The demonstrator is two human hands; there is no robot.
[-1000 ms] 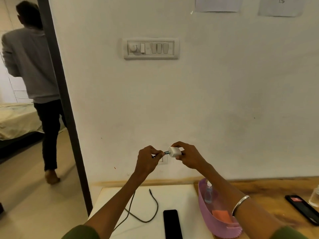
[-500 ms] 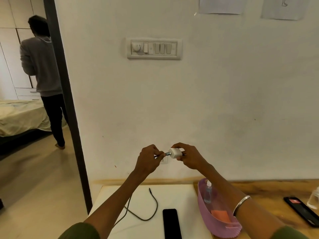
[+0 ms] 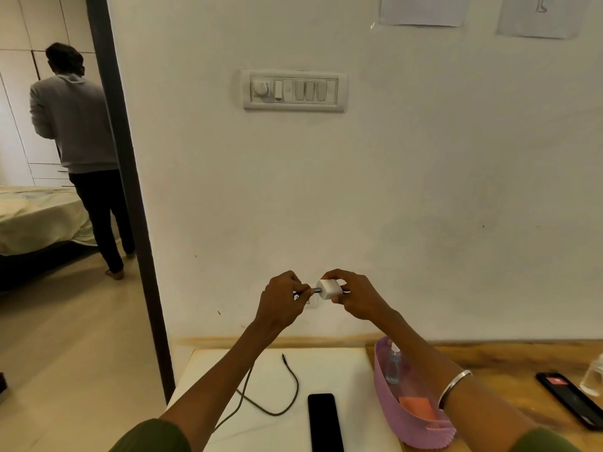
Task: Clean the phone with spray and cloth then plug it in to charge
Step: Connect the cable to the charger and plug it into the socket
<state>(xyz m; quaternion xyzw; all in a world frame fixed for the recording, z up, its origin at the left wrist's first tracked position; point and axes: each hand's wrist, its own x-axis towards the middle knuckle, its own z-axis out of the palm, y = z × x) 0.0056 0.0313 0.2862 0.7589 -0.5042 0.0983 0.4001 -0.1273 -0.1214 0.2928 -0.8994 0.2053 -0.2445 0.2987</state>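
A: Entry, head view. Where are the hands?

B: Both raised in front of the white wall, above the worktop. The right hand is closed around a white charger adapter, fingers over the top and thumb beneath. The left hand is pinched shut on the plug end of a dark cable, with the metal tip meeting the adapter's near face. How deep the tip sits cannot be told.

A: Cable routing?

B: It drops from the left hand behind the left forearm, loops across the white worktop, and its free end lies pointing toward the wall.

A: The phone?

B: The black phone lies flat, screen dark, on the white worktop, just right of the cable loop and left of the basket. Neither hand touches it.

A: Cleaning items?

B: A lilac basket holds a small clear spray bottle leaning at its far end and an orange cloth nearer the camera.

A: Other notes?

B: A second phone rests on the wooden worktop at right. A switch panel is on the wall above. A person stands in the doorway room, back turned, beside a bed.
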